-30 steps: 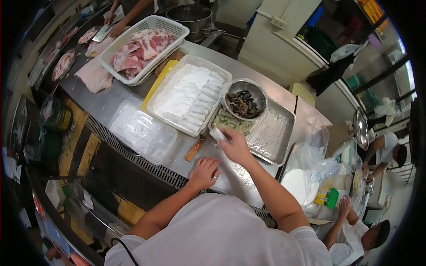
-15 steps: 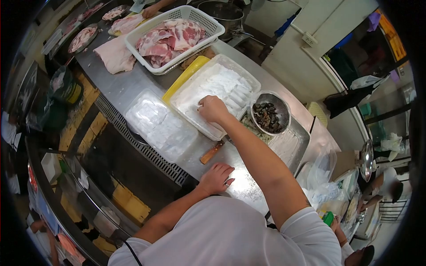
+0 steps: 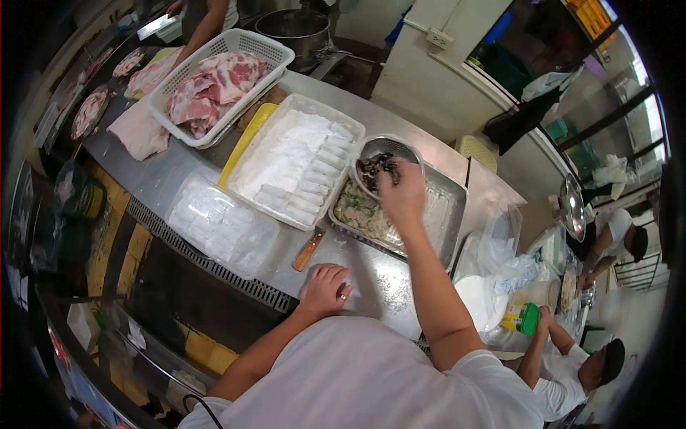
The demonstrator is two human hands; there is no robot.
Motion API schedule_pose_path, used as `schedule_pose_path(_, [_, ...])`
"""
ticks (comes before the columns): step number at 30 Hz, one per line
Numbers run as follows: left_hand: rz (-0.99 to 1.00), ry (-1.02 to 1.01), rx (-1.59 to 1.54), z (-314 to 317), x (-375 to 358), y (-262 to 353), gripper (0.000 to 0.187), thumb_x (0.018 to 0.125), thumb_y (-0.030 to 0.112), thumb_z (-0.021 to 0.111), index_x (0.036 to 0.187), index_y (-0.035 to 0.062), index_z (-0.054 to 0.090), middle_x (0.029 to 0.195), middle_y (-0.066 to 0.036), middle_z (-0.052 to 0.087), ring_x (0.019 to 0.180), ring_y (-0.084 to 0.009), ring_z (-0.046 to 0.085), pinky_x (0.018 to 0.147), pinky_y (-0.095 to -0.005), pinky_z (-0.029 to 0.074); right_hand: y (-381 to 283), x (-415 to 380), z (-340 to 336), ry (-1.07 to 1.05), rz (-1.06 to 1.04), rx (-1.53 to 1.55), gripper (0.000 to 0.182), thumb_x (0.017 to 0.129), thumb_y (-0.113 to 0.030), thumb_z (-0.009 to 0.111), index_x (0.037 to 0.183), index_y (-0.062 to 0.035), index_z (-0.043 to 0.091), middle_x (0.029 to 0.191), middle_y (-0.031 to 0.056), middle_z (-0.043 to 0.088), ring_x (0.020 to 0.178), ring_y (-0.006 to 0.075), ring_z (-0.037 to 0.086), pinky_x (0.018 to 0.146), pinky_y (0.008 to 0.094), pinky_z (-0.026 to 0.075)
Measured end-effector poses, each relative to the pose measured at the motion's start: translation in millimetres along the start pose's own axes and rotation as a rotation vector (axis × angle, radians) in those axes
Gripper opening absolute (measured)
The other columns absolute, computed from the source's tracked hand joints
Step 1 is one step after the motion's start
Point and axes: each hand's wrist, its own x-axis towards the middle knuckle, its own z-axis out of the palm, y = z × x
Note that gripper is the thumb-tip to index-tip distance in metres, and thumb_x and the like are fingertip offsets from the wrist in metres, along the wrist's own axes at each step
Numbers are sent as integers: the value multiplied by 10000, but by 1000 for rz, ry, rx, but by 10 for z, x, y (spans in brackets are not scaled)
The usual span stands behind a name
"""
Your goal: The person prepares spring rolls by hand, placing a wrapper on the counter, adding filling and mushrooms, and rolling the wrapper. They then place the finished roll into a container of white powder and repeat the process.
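My right hand reaches into a metal colander of dark, moist pieces; its fingers are smeared by motion. The colander rests over a metal tray holding a pale, green-flecked mixture. Left of it, a white tub holds white powder and several white rolls in rows. My left hand, a ring on it, rests on the steel table with its fingers loosely bent and apart. Near it lies a wooden-handled tool, its far end hidden beside the tub.
A lidded clear container sits at the table's near edge. Behind are a yellow tray, a white basket of raw meat and a slab of meat. Co-workers stand at the far left and right; one holds a green-lidded container.
My right hand has moved from the white tub to the colander, uncovering more rolls. The view has turned rightward. My left hand stays on the table.
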Motion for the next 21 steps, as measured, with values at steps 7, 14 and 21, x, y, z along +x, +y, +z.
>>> schedule_pose_path(7, [21, 5, 41, 15, 18, 37, 457, 964, 273, 748, 1339, 24, 671, 1285, -162, 692, 1231, -363, 625, 1109, -520, 441, 1069, 89, -279, -302, 861, 386, 386, 983, -221, 789, 1044, 144, 677, 842, 200, 732, 652, 308, 759, 460, 423, 562])
schedule_pose_path(14, [61, 40, 62, 29, 19, 44, 461, 925, 217, 780, 1322, 11, 668, 1270, -191, 696, 1194, -401, 636, 1071, -526, 461, 1022, 92, -5, -56, 849, 520, 223, 938, -76, 742, 1032, 111, 667, 849, 188, 734, 627, 269, 740, 459, 390, 597])
schedule_pose_path(21, [60, 59, 72, 25, 13, 63, 454, 922, 232, 783, 1308, 18, 672, 1263, -191, 694, 1188, -403, 638, 1068, -531, 465, 1011, 171, -492, 103, 795, 641, 213, 922, -51, 734, 1010, 133, 675, 829, 200, 732, 608, 283, 732, 468, 424, 614])
